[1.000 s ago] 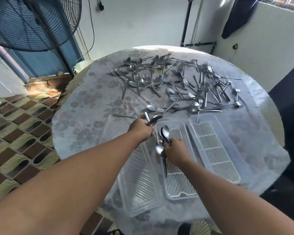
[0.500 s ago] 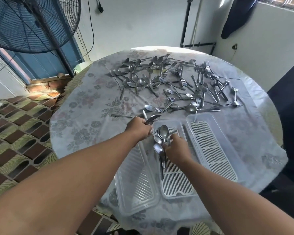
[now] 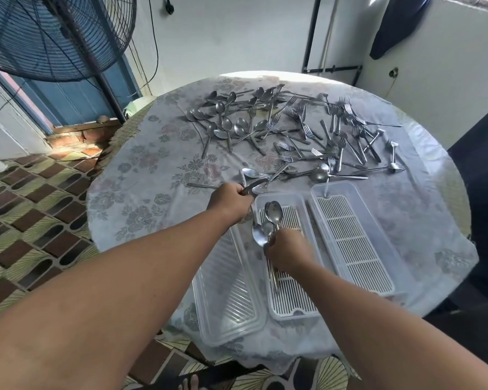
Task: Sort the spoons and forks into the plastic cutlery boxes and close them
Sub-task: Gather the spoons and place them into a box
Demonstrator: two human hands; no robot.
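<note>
Steel spoons (image 3: 231,119) and forks (image 3: 347,136) lie scattered over the far half of the round table (image 3: 141,175). Two clear plastic cutlery boxes stand open near me: the middle box (image 3: 290,299) with a white grid insert, and the right box (image 3: 355,237), which holds only its grid. My right hand (image 3: 289,250) grips a bunch of spoons (image 3: 268,223) over the middle box, bowls pointing away from me. My left hand (image 3: 231,202) grips a few cutlery handles (image 3: 251,185) just beyond the box's far left corner.
A clear ribbed lid (image 3: 228,299) lies left of the middle box at the table's near edge. A large standing fan (image 3: 54,35) is at the back left. Tiled floor lies to the left, a dark cloth (image 3: 397,21) hangs on the right wall.
My right hand has drawn back toward me along the middle box with its spoons. My left hand has stayed in place on its cutlery.
</note>
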